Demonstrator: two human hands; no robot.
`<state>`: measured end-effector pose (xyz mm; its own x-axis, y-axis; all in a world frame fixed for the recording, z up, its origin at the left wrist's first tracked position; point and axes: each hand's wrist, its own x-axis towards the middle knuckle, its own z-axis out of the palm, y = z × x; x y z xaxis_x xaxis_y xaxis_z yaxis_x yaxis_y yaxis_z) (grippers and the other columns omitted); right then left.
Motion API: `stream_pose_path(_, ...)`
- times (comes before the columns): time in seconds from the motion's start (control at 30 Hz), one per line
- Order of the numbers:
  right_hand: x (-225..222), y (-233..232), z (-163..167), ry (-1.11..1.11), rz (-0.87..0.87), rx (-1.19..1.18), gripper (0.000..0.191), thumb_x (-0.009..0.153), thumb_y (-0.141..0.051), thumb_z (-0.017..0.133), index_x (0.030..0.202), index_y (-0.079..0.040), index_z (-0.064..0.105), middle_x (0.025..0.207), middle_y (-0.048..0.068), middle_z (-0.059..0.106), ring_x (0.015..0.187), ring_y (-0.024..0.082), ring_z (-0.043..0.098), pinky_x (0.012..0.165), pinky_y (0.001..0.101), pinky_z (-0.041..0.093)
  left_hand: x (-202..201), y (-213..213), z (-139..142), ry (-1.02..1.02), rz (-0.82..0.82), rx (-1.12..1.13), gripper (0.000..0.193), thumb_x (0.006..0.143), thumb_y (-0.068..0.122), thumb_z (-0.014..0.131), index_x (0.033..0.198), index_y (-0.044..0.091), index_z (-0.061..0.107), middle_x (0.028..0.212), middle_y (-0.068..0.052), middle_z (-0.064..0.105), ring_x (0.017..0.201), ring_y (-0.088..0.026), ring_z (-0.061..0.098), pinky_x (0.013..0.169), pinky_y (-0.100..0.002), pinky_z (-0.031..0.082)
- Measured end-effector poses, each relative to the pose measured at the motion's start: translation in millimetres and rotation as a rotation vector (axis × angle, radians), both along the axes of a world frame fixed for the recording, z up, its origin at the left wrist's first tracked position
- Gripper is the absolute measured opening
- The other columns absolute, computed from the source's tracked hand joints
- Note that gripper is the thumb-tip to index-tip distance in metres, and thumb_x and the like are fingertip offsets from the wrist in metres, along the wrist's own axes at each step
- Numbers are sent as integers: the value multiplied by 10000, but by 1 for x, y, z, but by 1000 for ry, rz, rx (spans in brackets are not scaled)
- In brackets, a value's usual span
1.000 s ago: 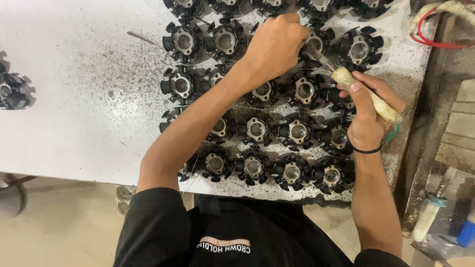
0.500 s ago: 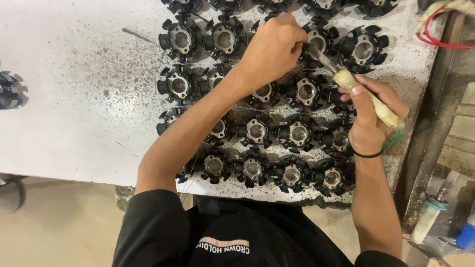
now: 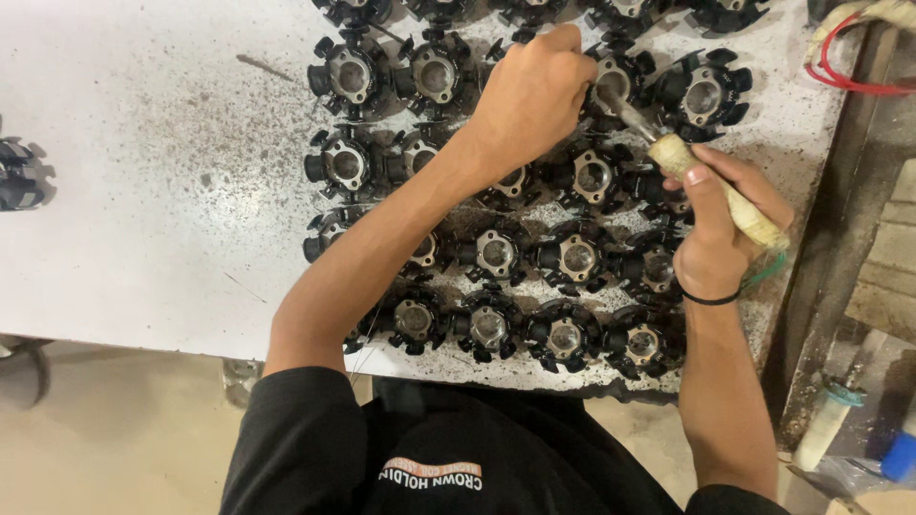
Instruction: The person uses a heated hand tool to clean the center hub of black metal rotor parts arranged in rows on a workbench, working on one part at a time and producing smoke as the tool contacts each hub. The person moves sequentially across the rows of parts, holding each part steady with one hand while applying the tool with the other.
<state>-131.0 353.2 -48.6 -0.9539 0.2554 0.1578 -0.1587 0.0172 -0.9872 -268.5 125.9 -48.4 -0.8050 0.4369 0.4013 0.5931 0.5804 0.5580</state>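
Observation:
Several black round parts with metal centres (image 3: 577, 257) lie in rows on a white, speckled table (image 3: 143, 191). My left hand (image 3: 530, 91) reaches across them with its fingers closed at one part (image 3: 615, 81) in the far rows; what it pinches is hidden. My right hand (image 3: 720, 234) grips a tool with a pale wrapped handle (image 3: 716, 186). The tool's metal tip (image 3: 625, 107) points at that same part, right by my left fingers. A black band sits on my right wrist.
Red and white wires (image 3: 859, 48) lie at the far right corner. A dark wooden edge (image 3: 849, 229) borders the table on the right, with a white tube (image 3: 825, 429) and a blue object (image 3: 902, 458) below it. One more black part (image 3: 19, 176) sits at the left edge.
Both hands stay at the same part in the far rows; the view shifted slightly. The tool tip stays by my left fingers.

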Motion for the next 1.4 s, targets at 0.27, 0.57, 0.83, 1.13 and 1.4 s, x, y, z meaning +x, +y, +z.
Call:
stream_pose_path(0.27, 0, 2, -2, 17, 46, 10, 187, 1094, -1, 704, 1252, 98, 691, 1135, 190, 710, 943, 242, 717, 881, 329, 609, -2, -1, -12, 50, -18, 15, 72, 817, 12, 684, 877, 43, 709, 918, -122, 639, 726, -383, 692, 624, -481, 571)
stream_pose_path(0.57, 19, 11, 37, 170, -69, -120, 158, 1045, -12, 658, 1194, 38, 655, 1171, 168, 703, 972, 270, 741, 839, 364, 646, 20, -14, 31, 76, 30, 101, 88, 885, 37, 717, 951, 30, 660, 970, -126, 598, 730, -366, 673, 642, -449, 565)
stream_pose_path(0.83, 78, 5, 2, 4, -10, -55, 143, 1068, 4, 678, 1140, 127, 686, 1089, 214, 711, 884, 268, 722, 818, 333, 609, 94, -24, 20, -57, -39, 15, 164, 891, 26, 706, 1041, 71, 754, 990, -75, 619, 700, -274, 706, 583, -395, 578)
stream_pose_path(1.13, 79, 0, 0, -6, 16, -39, 155, 1087, -2, 693, 1169, 128, 674, 1093, 219, 708, 885, 272, 719, 813, 335, 612, 91, -16, 17, -89, -44, -103, 135, 830, 62, 715, 959, 33, 743, 925, -132, 652, 661, -333, 694, 566, -437, 576)
stream_pose_path(1.4, 78, 1, 5, -77, 18, -25, 137, 1092, 7, 668, 1155, 125, 643, 1070, 221, 700, 880, 283, 734, 787, 335, 621, 88, -15, 21, -151, -103, -75, 79, 827, 4, 682, 893, -8, 725, 950, -153, 643, 676, -326, 701, 608, -416, 595)
